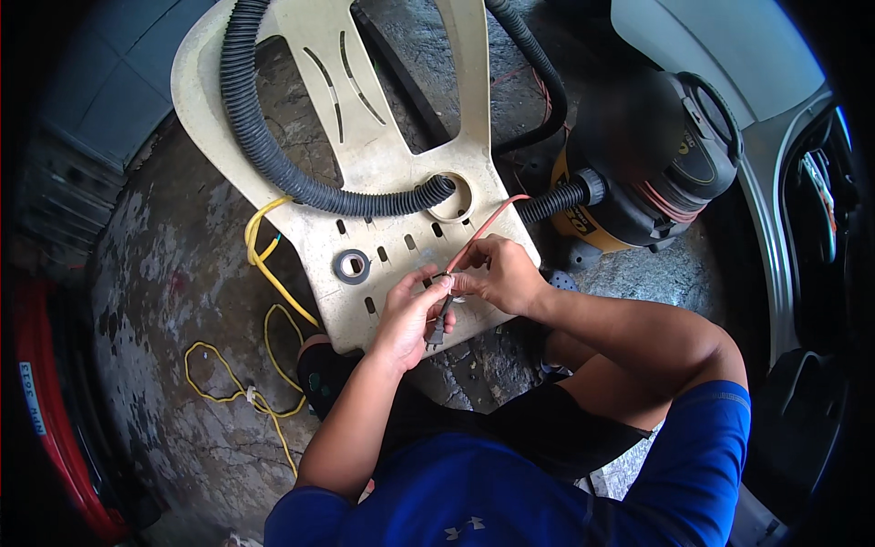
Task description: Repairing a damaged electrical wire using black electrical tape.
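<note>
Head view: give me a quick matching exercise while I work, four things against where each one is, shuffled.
1. Tape roll
2. Orange-red cord
3. Yellow cord
4. Vacuum

A. Partly looped on the floor, left in the picture
B. Standing at the right of the chair
C. Lying flat on the chair's seat
D. Held where the left hand and right hand meet

Pairs: 1-C, 2-D, 3-A, 4-B

Plug point(437, 330) matt plastic; chair point(387, 169) smooth plastic; floor point(182, 301) rough.
</note>
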The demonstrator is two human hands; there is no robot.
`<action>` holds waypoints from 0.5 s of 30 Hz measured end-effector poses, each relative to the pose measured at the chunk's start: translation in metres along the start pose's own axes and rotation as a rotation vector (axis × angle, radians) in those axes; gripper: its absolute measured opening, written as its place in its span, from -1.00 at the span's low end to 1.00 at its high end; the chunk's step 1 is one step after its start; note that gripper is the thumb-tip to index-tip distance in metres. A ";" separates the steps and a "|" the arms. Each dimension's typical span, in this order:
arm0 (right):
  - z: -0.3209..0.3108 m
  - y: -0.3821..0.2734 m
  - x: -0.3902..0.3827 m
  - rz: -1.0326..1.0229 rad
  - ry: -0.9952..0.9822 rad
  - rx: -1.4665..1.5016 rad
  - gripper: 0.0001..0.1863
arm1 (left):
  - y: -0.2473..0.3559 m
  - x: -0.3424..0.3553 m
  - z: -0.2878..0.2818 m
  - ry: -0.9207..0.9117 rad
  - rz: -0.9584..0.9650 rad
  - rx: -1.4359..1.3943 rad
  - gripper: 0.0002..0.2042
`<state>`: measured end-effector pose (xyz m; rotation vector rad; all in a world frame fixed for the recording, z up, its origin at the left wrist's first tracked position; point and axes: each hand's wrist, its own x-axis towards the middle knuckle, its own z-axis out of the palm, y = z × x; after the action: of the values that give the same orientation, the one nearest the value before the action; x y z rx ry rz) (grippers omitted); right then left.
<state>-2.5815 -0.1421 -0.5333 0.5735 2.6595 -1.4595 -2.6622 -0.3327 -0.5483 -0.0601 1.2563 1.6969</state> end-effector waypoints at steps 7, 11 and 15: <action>-0.007 -0.016 0.000 -0.007 0.041 -0.023 -0.67 | -0.014 -0.003 0.008 0.111 0.189 -0.040 -0.40; -0.011 -0.010 0.006 -0.231 0.028 -0.081 -0.65 | -0.027 0.000 0.009 0.156 0.293 -0.006 -0.44; -0.013 -0.010 0.016 -0.384 -0.109 -0.157 -0.81 | -0.038 0.005 0.007 0.222 0.478 0.089 -0.48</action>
<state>-2.5978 -0.1314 -0.5211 -0.0324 2.8696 -1.2897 -2.6341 -0.3245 -0.5746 0.1175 1.6030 2.0795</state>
